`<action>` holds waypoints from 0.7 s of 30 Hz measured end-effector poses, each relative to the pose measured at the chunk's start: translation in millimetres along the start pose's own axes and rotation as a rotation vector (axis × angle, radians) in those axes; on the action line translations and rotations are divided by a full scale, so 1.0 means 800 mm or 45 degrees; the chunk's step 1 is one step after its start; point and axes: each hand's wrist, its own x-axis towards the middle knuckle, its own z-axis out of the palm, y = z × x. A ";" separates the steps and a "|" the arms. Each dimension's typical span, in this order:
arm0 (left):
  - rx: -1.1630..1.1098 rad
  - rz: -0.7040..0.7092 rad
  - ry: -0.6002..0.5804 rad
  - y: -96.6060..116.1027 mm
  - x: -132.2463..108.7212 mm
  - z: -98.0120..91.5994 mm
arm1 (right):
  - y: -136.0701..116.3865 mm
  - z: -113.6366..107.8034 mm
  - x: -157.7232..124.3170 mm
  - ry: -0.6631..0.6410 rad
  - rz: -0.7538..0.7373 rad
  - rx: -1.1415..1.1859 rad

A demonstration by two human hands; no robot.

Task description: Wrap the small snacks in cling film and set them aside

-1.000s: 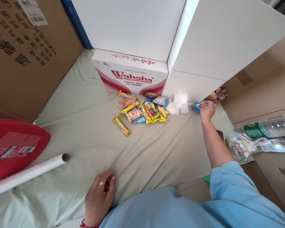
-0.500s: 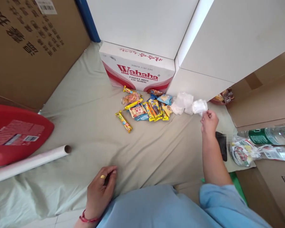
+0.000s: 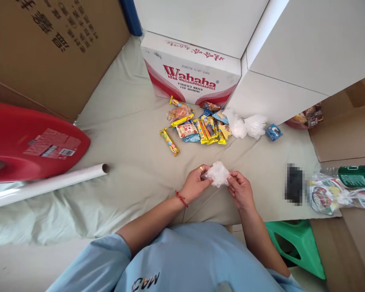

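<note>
My left hand [image 3: 196,182] and my right hand [image 3: 241,189] meet in front of my body, each pinching one side of a crumpled white plastic bag [image 3: 217,174]. The bag is thin, translucent and bunched up. Beyond my hands, more white plastic bags [image 3: 254,125] lie at the foot of the white cabinet. Left of them is a pile of wrapped snacks [image 3: 205,129], mostly yellow, with a cream packet [image 3: 187,129] among them. One yellow snack stick [image 3: 169,142] lies apart from the pile. A small blue packet [image 3: 273,132] rests right of the bags.
A Wahaha water carton [image 3: 191,81] stands behind the snacks, against the white cabinet [image 3: 197,24]. At left are a red plastic container [image 3: 27,142] and a white tube [image 3: 57,182]. Bottles [image 3: 357,176] and a green stool [image 3: 301,243] are at right.
My right hand has brought a white plastic bag from beside the cabinet back toward my body. My left hand has risen from the cloth to grip it too. The blue packet now shows.
</note>
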 end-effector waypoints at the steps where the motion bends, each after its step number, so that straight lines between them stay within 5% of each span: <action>1: -0.023 -0.005 0.019 0.001 -0.001 -0.003 | -0.005 0.001 0.005 -0.013 -0.017 -0.020; 6: -0.117 -0.118 0.213 -0.006 -0.027 -0.031 | -0.001 0.011 0.023 -0.243 0.046 -0.209; 10: -0.041 -0.105 0.365 -0.005 -0.039 -0.048 | 0.008 0.022 0.021 -0.278 -0.447 -0.503; 14: 0.016 -0.063 0.284 0.006 -0.040 -0.050 | 0.002 0.027 0.012 -0.454 -0.852 -0.796; 18: 0.089 -0.038 0.158 0.012 -0.036 -0.050 | -0.001 0.016 0.019 -0.249 -0.754 -0.579; 21: 0.123 -0.005 0.269 0.010 -0.031 -0.062 | -0.002 0.000 0.030 0.028 -0.460 -0.168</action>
